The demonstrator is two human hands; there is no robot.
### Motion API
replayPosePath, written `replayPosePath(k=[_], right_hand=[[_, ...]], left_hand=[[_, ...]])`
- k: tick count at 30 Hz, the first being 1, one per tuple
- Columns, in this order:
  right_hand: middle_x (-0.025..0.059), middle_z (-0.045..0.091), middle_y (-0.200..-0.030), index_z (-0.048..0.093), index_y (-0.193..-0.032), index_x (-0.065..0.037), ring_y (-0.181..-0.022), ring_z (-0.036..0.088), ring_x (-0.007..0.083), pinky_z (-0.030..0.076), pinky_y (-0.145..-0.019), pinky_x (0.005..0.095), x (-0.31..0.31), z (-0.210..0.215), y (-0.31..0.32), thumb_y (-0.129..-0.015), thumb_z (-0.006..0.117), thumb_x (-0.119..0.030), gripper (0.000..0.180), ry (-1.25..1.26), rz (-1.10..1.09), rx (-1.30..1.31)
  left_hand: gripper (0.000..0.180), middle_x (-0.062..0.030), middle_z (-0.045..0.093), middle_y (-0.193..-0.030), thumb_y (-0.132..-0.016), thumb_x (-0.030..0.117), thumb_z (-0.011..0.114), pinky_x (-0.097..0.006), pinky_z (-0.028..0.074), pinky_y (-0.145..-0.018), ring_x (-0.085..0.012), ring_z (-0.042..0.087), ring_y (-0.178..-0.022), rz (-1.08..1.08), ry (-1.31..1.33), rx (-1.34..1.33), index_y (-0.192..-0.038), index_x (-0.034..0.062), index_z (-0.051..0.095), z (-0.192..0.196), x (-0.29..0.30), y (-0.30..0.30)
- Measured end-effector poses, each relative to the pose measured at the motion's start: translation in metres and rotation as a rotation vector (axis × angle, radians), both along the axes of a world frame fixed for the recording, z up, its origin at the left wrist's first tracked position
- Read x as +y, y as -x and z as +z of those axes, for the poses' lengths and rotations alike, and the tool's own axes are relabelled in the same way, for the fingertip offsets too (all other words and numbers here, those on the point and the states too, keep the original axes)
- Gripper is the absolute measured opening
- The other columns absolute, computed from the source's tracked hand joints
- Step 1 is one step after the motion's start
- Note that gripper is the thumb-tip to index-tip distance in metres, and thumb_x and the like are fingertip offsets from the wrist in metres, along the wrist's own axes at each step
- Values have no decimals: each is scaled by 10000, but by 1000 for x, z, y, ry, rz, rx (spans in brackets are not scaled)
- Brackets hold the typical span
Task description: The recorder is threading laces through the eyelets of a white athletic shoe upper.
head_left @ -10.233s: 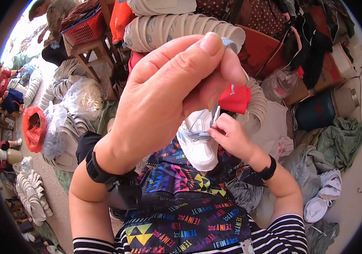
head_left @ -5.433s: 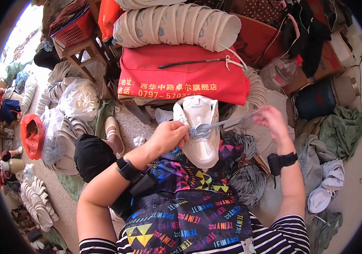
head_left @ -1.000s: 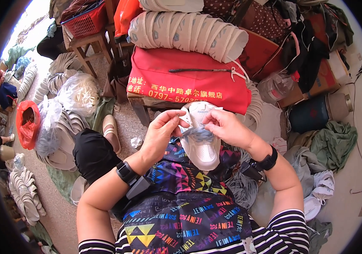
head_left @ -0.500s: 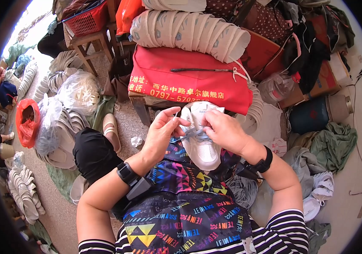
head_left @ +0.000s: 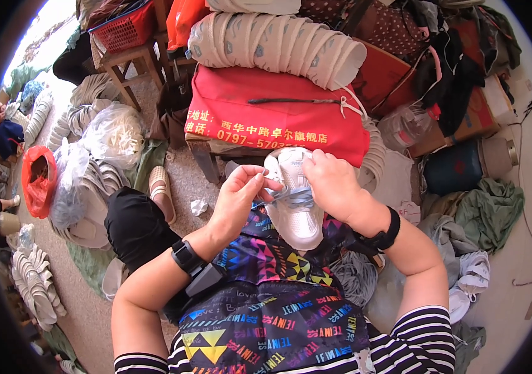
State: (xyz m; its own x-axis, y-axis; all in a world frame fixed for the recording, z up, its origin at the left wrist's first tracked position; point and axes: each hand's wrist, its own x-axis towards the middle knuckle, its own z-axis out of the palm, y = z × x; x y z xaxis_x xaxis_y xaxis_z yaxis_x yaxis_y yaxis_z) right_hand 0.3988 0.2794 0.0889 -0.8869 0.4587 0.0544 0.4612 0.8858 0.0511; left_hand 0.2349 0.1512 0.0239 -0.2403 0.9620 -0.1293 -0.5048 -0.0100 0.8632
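Note:
A white sneaker [head_left: 295,215] rests on my lap, toe toward me, on a colourful patterned apron [head_left: 266,299]. A pale grey-blue lace [head_left: 292,194] crosses its upper. My left hand [head_left: 239,201] pinches one end of that lace at the shoe's left side. My right hand [head_left: 334,184] covers the shoe's far right part and grips the lace there. Both wrists wear black bands.
A red cloth-covered stool [head_left: 266,121] stands just beyond the shoe, with a stack of white shoe soles [head_left: 278,43] on top. Bagged soles [head_left: 95,162] and a red bag [head_left: 38,181] lie left. Clothes [head_left: 484,212] and a dark pot [head_left: 459,168] lie right.
Ten seconds ago my left hand was raised close to the camera. Since then both hands have come down onto the sneaker, and in the last second they closed in on the lace.

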Motion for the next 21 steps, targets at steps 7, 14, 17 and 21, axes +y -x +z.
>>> replayPosePath(k=[7, 14, 17, 21], right_hand=[[134, 588, -866, 601, -845, -29, -830, 625, 310, 532, -689, 413, 3, -8, 4, -713, 616, -49, 135, 74, 132, -10], [175, 587, -895, 571, -842, -18, -863, 606, 357, 511, -713, 441, 4, -2, 2, -749, 607, -35, 101, 292, 20, 11], [194, 580, -916, 531, -903, -6, -879, 597, 382, 491, -746, 460, 4, -5, -4, -765, 584, -16, 149, 334, -28, 68], [211, 571, -922, 491, -981, 3, -887, 592, 395, 479, -766, 470, -2, -9, -1, -777, 567, -6, 218, 362, -66, 167]], left_hand=[[179, -100, 690, -966, -1016, 197, 486, -244, 487, -714, -94, 584, -732, -23, 67, -3, -1104, 43, 514, -4, 0, -2], [177, -99, 691, -960, -1015, 207, 490, -241, 488, -702, -95, 584, -720, -27, 109, -18, -1092, 51, 524, -5, 0, -4], [175, -100, 691, -955, -1013, 206, 496, -236, 487, -694, -97, 585, -711, -11, 118, -17, -1089, 51, 524, -4, -2, -2], [173, -100, 690, -950, -1012, 204, 499, -232, 487, -682, -96, 586, -705, 4, 118, -28, -1084, 49, 523, -6, -3, -1]])
